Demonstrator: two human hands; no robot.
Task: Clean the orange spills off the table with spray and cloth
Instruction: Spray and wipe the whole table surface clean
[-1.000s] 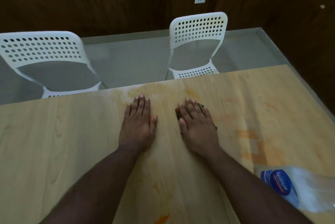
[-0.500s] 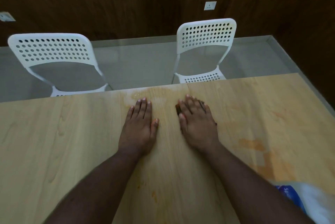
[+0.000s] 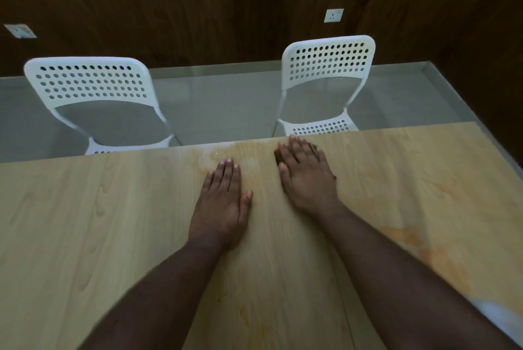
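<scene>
My right hand [image 3: 307, 174] lies flat on a small dark cloth [image 3: 278, 156] near the far edge of the light wood table [image 3: 85, 222]; only the cloth's corners show around the fingers. My left hand [image 3: 223, 202] rests flat on the table beside it, fingers together, holding nothing. A wet, pale orange smear [image 3: 223, 155] spreads just beyond my left fingertips. A larger orange spill [image 3: 430, 253] stains the table to the right of my right forearm. A sliver of the spray bottle [image 3: 492, 313] shows at the lower right edge.
Two white perforated chairs stand across the table, one [image 3: 93, 103] at the left and one [image 3: 328, 80] straight behind my right hand. Grey floor and a dark wood wall lie beyond. Faint orange spots [image 3: 243, 315] mark the table near me.
My right hand has slid the cloth away from me to the table's far edge. The view has tilted up, so the spray bottle has nearly dropped out of frame. My left hand stayed put.
</scene>
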